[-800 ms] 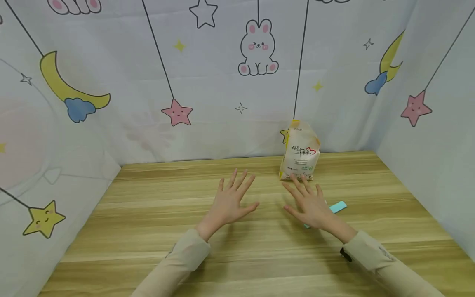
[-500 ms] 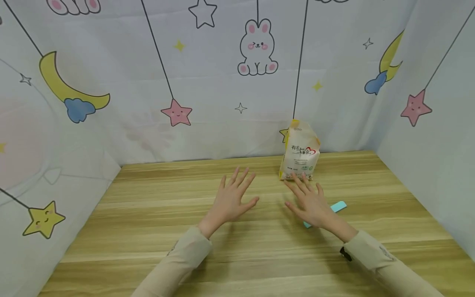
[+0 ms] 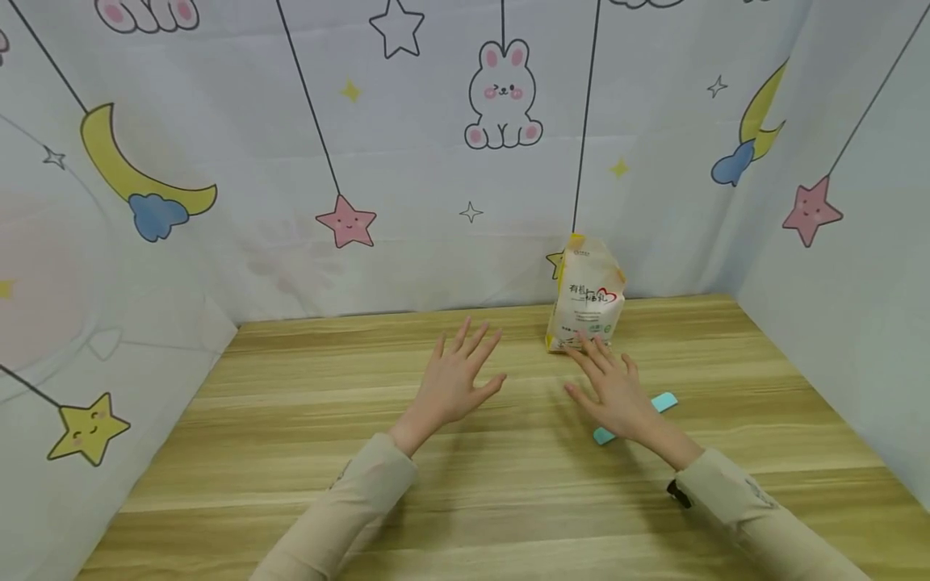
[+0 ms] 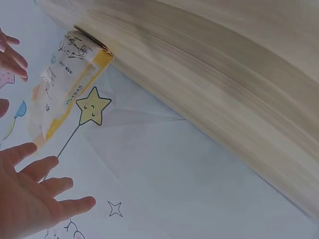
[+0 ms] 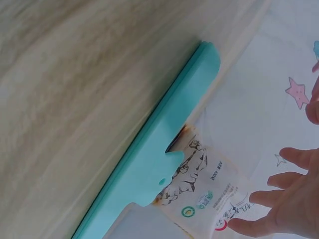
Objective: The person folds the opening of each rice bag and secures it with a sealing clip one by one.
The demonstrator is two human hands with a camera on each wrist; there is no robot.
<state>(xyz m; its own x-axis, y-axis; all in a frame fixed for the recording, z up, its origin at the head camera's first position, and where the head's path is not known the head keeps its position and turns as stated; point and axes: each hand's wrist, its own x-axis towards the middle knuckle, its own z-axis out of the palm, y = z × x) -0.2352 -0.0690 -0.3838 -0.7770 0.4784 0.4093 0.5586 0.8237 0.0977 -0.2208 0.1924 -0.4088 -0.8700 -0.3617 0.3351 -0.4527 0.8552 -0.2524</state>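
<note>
Above the wooden table (image 3: 240, 476), the left hand (image 3: 452, 386) and right hand (image 3: 616, 399) spread wide, fingers apart — the right one over a turquoise clip (image 5: 149, 162). Beyond it, a white-and-yellow bag (image 3: 587, 292) stands near the patterned curtain (image 3: 414, 278).

head view — from above, forward-down across table (image 3: 305, 387); wrist views — low, close, tilted, sharing bag (image 4: 62, 82).
</note>
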